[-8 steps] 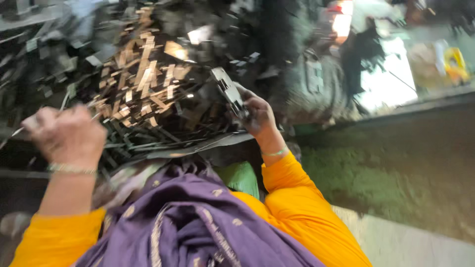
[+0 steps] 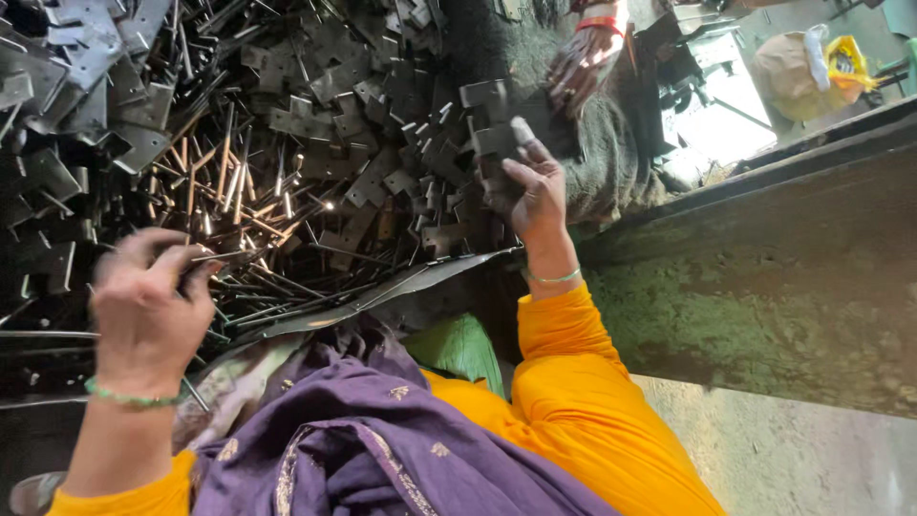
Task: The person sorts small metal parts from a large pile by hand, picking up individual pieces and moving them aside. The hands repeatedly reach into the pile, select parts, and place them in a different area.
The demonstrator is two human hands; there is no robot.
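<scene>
Left grip: clenched on one thin metal rod.
Right grip: grasping one flat metal bracket.
Heap: rods and brackets, uncountable.

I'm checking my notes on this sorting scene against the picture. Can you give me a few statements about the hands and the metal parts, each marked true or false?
1. The left hand pinches thin metal rods over the heap of dark rods and flat brackets. True.
2. The right hand is empty and rests on the person's lap. False: it is raised at the heap's edge and grips a flat dark metal bracket.
3. The person wears orange sleeves with a purple cloth across the lap. True.
4. Both wrists are bare. False: a green bangle circles the left wrist and a thin one the right.
5. Another person's hand shows at the top. True.
</scene>
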